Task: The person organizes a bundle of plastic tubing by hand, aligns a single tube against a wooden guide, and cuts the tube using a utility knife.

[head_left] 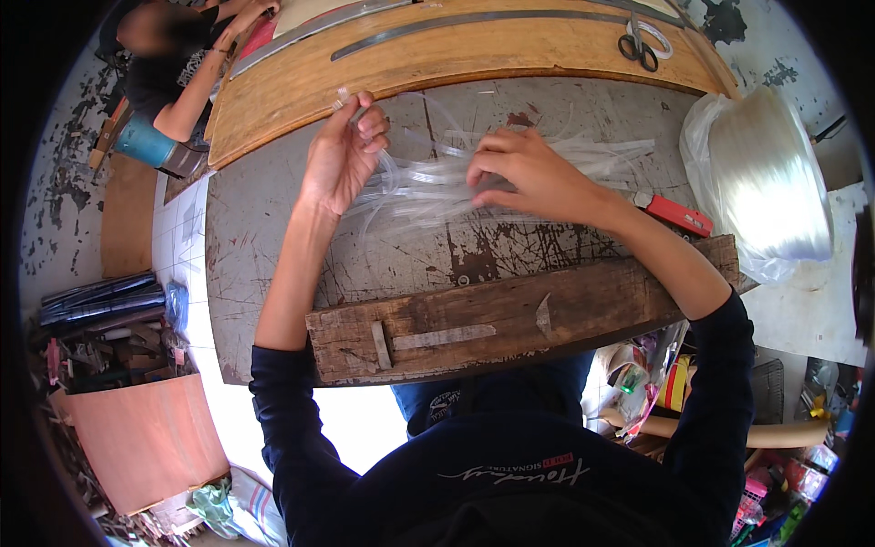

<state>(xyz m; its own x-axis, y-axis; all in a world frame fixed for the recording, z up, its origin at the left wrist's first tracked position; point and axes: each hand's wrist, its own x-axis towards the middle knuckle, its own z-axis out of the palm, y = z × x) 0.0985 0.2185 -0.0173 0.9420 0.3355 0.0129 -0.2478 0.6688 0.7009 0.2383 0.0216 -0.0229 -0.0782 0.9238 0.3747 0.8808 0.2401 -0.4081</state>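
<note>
My left hand [348,150] is closed around some clear plastic strips, whose short ends poke out above its fingers. A loose pile of clear plastic strips [424,193] lies across the worn grey tabletop [264,228] between and beyond my hands. Over the right part of this pile, my right hand [529,173] is held palm down with bent fingers, its thumb apart from them. Nothing shows in its grip, and whether the fingertips touch the strips is hard to make out.
A rough wooden plank [456,319] with a metal piece fixed on it lies along the near edge. To the right are a red cutter [676,215] and a big spool of clear strip [766,173]. Scissors [638,50] rest on the far board [510,59]; a person [173,82] sits at far left.
</note>
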